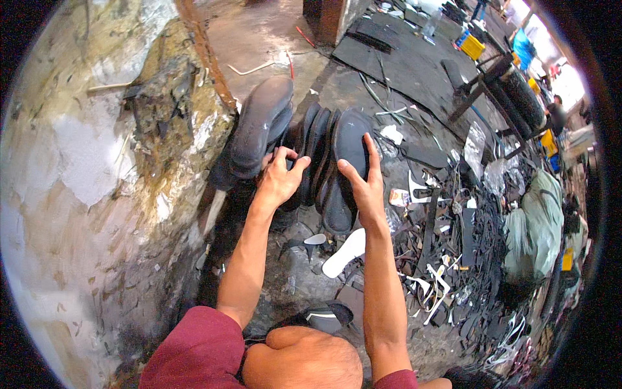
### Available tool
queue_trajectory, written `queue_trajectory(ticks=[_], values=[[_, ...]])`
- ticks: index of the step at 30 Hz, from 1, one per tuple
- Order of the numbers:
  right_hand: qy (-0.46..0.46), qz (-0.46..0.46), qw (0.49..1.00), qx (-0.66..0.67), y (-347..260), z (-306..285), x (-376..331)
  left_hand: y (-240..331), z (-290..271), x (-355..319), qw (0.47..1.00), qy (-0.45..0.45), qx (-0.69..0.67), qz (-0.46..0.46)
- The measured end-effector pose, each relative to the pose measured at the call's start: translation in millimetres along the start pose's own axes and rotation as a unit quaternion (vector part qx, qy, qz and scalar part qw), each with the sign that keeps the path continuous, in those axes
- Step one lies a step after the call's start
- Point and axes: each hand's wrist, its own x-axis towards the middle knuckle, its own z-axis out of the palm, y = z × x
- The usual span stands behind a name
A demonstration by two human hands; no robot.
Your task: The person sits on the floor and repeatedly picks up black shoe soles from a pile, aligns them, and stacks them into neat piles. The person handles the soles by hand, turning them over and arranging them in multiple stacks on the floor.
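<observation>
Several black rubber shoe soles (327,162) stand on edge in a row on the dirty floor, leaning toward a rough plastered wall (97,168). My left hand (280,178) grips the soles at the left part of the row, thumb over their top edges. Flat against the outermost right sole (350,139) lies my right hand (364,181), fingers spread and pressing it. More black soles (259,126) lean against the wall further left. A white sole (345,253) lies flat on the floor between my forearms.
Black rubber offcuts and white strips (447,259) litter the floor to the right. A green sack (538,227) lies at the far right. A black mat (402,52) and a metal stand (492,84) are further off. My knees are at the bottom.
</observation>
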Motion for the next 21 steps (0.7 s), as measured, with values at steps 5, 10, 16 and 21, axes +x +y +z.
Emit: queue_trajectory(ticks=[5, 10, 16, 21], values=[[-0.009, 0.105, 0.951, 0.29, 33, -25, -8, -4, 13, 6, 0.995, -0.058, -0.077, 0.013], [0.068, 0.052, 0.989, 0.12, 117, -102, -28, 4, 74, -7, 0.959, -0.113, -0.259, 0.002], [0.061, 0.339, 0.938, -0.022, 208, -142, -56, -81, 194, -24, 0.984, -0.143, -0.028, -0.099], [0.149, 0.175, 0.96, -0.159, 238, -144, -55, -73, 227, -18, 0.97, -0.147, -0.17, -0.095]])
